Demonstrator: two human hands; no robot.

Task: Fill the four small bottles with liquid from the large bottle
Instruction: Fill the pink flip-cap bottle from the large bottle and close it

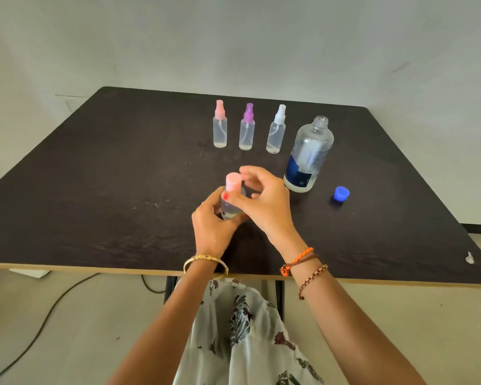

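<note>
A small clear bottle with a pink cap [232, 187] stands on the dark table [122, 190] near its middle. My left hand [213, 222] grips its body from the left. My right hand [261, 201] pinches the pink spray top with thumb and fingers. Three more small spray bottles stand in a row behind: one with a pink top [220, 125], one with a purple top [247, 127], one with a white top [277, 130]. The large clear bottle [307, 157] with a blue label stands uncapped to the right. Its blue cap [341, 193] lies further right.
A wall rises just behind the table's far edge. A small white mark [469, 258] sits near the table's front right corner. A black cable [53, 307] runs across the floor below on the left.
</note>
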